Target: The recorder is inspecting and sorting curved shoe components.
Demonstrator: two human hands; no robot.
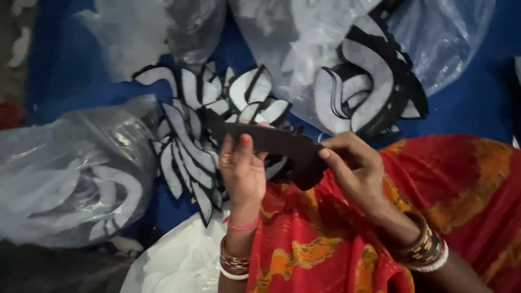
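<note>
head view, frame centre: I see the left hand (242,168) pinching the dark curved cut piece (282,147) from below | right hand (355,171) clamps its right end, thumb on top | loose black-and-white cut pieces (195,146) piled behind (upper centre) | clear plastic bag (70,173) lower left | red cloth (461,184) lower right.

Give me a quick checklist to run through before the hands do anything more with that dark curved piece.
1. Left hand on the dark curved piece: ok, fingers wrap its middle.
2. Right hand on the piece: ok, thumb pressed at its right end.
3. Piece lifted off the pile of black-and-white cutouts: ok, held above it.
4. Clear plastic bag at left holds cutouts: ok.
5. Piece free of damage: cannot tell, blurred.
6. Red cloth clear of the piece: not ok, it lies right under the right end.
</note>
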